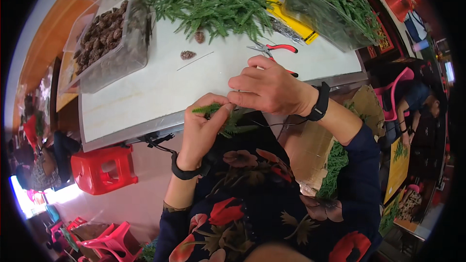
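Seen from above, a person works at the near edge of a white table (160,92). Both hands meet at the picture's centre, over the lap.

The left hand (201,126) comes up from six o'clock, fingers curled and pinching a small green sprig (213,109) between thumb and fingertips. The sprig's long axis runs roughly from nine to three o'clock, with more fronds hanging below the hand toward four o'clock.

The right hand (269,87) reaches in from three o'clock, palm down, its fingers pressed together and closing on the same sprig just right of the left thumb. The two hands touch there; the left hand carries most of the sprig, the right hand sits above and beside it. A thin dark wire (272,125) trails from under the hands toward three o'clock.

At twelve o'clock from the hands lie red-handled pliers (274,48), near the right hand. Farther up sits a heap of green sprigs (213,0). At ten o'clock stands a clear tub of pine cones (104,34); two loose cones (188,54) lie on the table between.
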The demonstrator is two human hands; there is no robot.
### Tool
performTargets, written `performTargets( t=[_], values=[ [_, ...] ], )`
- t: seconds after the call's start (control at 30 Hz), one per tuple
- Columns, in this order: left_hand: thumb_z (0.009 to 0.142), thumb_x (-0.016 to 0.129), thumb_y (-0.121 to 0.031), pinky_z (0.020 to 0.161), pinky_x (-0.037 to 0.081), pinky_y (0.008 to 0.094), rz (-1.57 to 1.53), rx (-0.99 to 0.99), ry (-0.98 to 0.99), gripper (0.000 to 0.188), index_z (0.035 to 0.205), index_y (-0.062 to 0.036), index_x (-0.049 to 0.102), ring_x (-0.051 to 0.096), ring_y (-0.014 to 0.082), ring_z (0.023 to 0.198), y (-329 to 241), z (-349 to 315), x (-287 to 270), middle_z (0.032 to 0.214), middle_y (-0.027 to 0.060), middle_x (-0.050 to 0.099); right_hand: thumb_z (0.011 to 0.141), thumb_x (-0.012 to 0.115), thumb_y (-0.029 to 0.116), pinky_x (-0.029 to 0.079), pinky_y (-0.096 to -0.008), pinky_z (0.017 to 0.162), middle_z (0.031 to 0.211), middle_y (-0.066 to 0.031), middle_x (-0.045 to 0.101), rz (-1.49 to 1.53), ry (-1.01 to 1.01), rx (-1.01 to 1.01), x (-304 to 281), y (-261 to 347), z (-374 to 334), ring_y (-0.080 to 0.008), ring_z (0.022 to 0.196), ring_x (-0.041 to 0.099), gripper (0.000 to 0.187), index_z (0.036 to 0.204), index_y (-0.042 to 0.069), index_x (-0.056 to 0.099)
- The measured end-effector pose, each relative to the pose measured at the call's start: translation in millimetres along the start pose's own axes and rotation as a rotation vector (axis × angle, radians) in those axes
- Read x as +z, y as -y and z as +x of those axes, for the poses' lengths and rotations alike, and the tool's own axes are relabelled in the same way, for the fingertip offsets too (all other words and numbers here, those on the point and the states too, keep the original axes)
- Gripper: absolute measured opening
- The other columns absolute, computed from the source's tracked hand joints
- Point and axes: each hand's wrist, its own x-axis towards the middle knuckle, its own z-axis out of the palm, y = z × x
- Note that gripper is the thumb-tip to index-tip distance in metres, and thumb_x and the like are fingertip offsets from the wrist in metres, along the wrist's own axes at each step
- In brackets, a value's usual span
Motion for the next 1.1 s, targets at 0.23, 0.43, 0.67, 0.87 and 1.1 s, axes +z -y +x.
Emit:
performTargets(
  t=[0.23, 0.43, 0.67, 0.87, 1.1],
  values=[
    [0.087, 0.062, -0.002, 0.059, 0.038, 0.0194, 0.375, 0.324, -0.119, 0.006, 0.087, 0.0035, 0.064, 0.049, 0.0044, 0.068, 8, 7, 0, 0.078, -0.0012, 0.059, 0.079, 0.071, 0.022, 0.045, -0.0379, 0.084, 0.104, -0.0077, 0.061, 0.171, 0.002, 0.360, 5, -12, -16, -0.0273, 0.091, 0.058, 0.033, 0.106, 0.006, 0.061],
    [0.088, 0.061, -0.001, 0.064, 0.039, 0.0193, 0.083, 0.201, -0.181, 0.006, 0.089, 0.0040, 0.064, 0.049, 0.0038, 0.072, 2, 7, -4, 0.080, -0.0020, 0.059, 0.074, 0.076, 0.034, 0.043, -0.0412, 0.094, 0.117, -0.0180, 0.056, 0.002, 0.348, 0.846, -17, -60, -69, -0.0376, 0.108, 0.052, 0.060, 0.120, 0.002, 0.053],
    [0.088, 0.063, -0.004, 0.067, 0.042, 0.0201, -0.164, 0.003, -0.135, 0.008, 0.093, 0.0013, 0.065, 0.053, 0.0059, 0.074, 0, 5, -9, 0.087, 0.0014, 0.064, 0.081, 0.065, 0.023, 0.047, -0.0452, 0.085, 0.118, -0.0211, 0.053, -0.072, 0.524, 0.813, -3, -63, -67, -0.0388, 0.103, 0.055, 0.045, 0.118, 0.002, 0.051],
    [0.087, 0.064, -0.008, 0.077, 0.044, 0.0229, -0.506, -0.077, -0.016, 0.012, 0.096, 0.0000, 0.065, 0.058, 0.0093, 0.084, 6, 8, -17, 0.093, 0.0035, 0.066, 0.082, 0.055, 0.014, 0.049, -0.0480, 0.076, 0.107, -0.0216, 0.056, -0.188, 0.440, 0.825, 12, -61, -73, -0.0375, 0.092, 0.059, 0.034, 0.113, 0.002, 0.050],
    [0.087, 0.064, -0.008, 0.080, 0.044, 0.0245, -0.505, -0.077, 0.030, 0.013, 0.097, -0.0005, 0.064, 0.058, 0.0114, 0.087, 10, 8, -18, 0.094, 0.0046, 0.066, 0.083, 0.057, 0.010, 0.049, -0.0399, 0.069, 0.084, -0.0139, 0.060, 0.417, 0.094, 0.866, -27, -16, -44, -0.0336, 0.071, 0.058, 0.027, 0.108, 0.002, 0.053]
  ],
)
